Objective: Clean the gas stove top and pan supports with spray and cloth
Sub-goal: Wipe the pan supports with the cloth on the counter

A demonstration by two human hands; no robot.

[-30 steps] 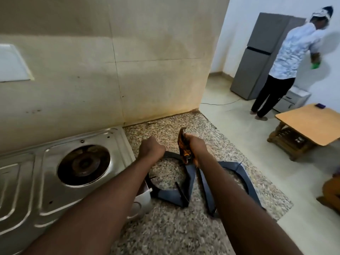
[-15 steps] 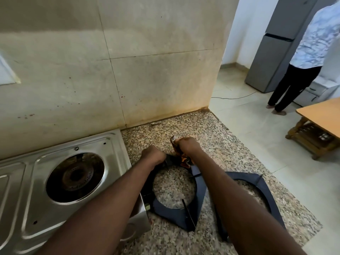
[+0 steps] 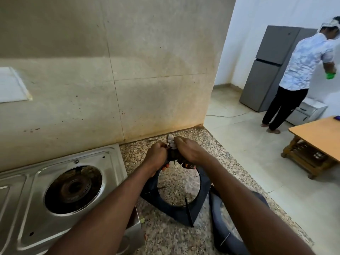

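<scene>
At six o'clock in the view a speckled granite counter [image 3: 165, 238] is seen, crossed by two bare forearms that reach toward twelve o'clock. At eight o'clock a steel stove [image 3: 24, 199] is set on the counter, with its burner [image 3: 73, 188] exposed in a round well. Just past the stove's right edge, near the centre, a dark pan support [image 3: 204, 188] is found. Its near corner is set on the counter and the granite is visible through its round opening. A second pan support [image 3: 217, 216] is laid at four o'clock of the first, close against it and partly covered by the right forearm.

At twelve o'clock of the first pan support both hands are met on its far edge. The left hand [image 3: 157, 157] is curled round that edge, with fingertips tucked under the rim. The right hand [image 3: 189, 150] is closed round a cloth [image 3: 172, 144]. The cloth is bunched between the two hands, at three o'clock of the left and nine o'clock of the right, and is pressed against the support's far edge. A pale fold of it is shown above the knuckles.

Behind the hands the counter is backed by a stained tiled wall [image 3: 147, 70]. At three o'clock a wooden table [image 3: 320, 137] is placed on the floor. At two o'clock, farthest off, a person [image 3: 305, 65] in a white shirt and dark trousers is turned away beside a grey fridge [image 3: 266, 70], and a green glove [image 3: 330, 76] is worn on one hand.
</scene>
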